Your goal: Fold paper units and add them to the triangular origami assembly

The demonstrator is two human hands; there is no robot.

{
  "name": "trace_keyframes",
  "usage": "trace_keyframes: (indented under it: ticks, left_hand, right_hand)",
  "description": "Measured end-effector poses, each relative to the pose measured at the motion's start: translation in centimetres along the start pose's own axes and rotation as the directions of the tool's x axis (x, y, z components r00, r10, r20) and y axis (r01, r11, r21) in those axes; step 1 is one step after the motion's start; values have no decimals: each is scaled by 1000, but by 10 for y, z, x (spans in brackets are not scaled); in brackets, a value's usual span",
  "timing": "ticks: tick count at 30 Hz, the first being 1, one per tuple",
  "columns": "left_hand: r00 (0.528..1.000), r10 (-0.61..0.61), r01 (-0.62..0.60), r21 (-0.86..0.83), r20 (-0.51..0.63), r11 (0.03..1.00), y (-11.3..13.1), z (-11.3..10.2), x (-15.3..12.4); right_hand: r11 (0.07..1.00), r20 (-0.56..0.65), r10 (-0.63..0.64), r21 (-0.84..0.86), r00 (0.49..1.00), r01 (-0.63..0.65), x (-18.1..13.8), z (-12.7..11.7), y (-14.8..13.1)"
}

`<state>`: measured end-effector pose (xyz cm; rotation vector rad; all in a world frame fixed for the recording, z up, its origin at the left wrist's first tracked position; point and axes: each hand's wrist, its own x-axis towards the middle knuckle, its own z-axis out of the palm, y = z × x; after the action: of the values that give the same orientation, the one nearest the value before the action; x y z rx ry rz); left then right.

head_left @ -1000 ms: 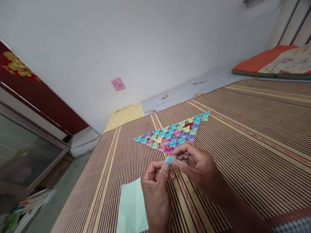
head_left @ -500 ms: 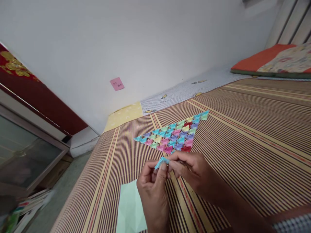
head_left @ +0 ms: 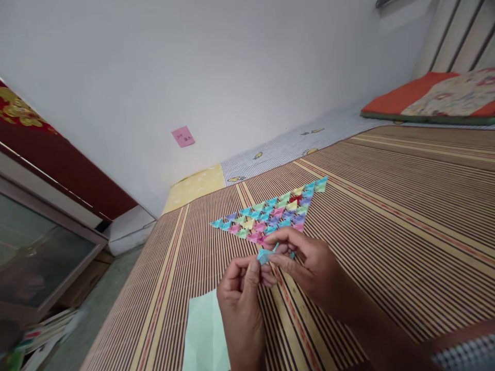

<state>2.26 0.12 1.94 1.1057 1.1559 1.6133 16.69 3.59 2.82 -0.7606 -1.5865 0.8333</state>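
Note:
Between both hands is a small folded piece of blue paper [head_left: 264, 256]. My left hand [head_left: 244, 296] pinches its lower left side, thumb on top. My right hand [head_left: 305, 260] has its thumb and forefinger at the paper's right side, with the fingertips partly hiding it. Just beyond my hands, many small folded paper pieces [head_left: 270, 212] in blue, pink, green, yellow, purple and red lie in rows that form a triangle. My right hand covers the near corner of that triangle. A creased pale green sheet [head_left: 204, 332] lies beside my left wrist, partly under the forearm.
A striped mat [head_left: 386, 232] spreads under everything. A pink note [head_left: 183, 136] is stuck on the white wall [head_left: 232, 77]. An orange and floral folded bedding [head_left: 417, 98] lies at the far right. To the left stands a glass-fronted cabinet [head_left: 42, 247] above the floor.
The blue paper has turned in my fingers and now sits a little further right. My right fingers have shifted up and spread slightly around it. The view has moved slightly.

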Motion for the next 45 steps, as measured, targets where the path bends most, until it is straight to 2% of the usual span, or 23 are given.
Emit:
trace_keyframes:
  ticks: [2, 5, 8, 11, 16, 20, 28, 33, 45]
  left_hand:
    - [1000, -7, 6, -22, -20, 1000, -2, 2, -1]
    - [999, -29, 28, -61, -23, 998, -4, 5, -3]
    - [998, -32, 28, -77, -47, 997, -6, 7, -4]
    - [992, -3, -6, -70, -129, 997, -7, 10, -5]
    - [971, 41, -41, 5, -236, 999, -7, 19, -8]
    - [977, 37, -33, 20, -211, 999, -6, 22, -9]
    - [996, -30, 15, -172, -83, 985, -12, 17, -4]
    - [993, -91, 74, -192, -78, 978, -6, 14, -1]
    - [999, -16, 11, -163, -34, 987, 1, 8, -5]
  right_hand:
    - [995, -64, -101, -16, 993, 101, 1, 3, 0]
    - [984, -67, -177, -15, 982, 177, 1, 5, -2]
    - [994, -35, -93, 49, 995, 95, 1, 5, -4]
    - [994, -24, -13, 105, 1000, 15, -1, 6, -6]
    - [995, -80, -36, 90, 996, 44, -3, 11, -4]
    - [994, -140, -95, 33, 986, 100, -2, 13, -1]
    - [986, -180, -91, 124, 979, 115, -2, 20, 12]
    - [995, -97, -80, 58, 992, 86, -4, 14, 9]
    - [986, -25, -163, 7, 986, 164, 0, 2, -2]
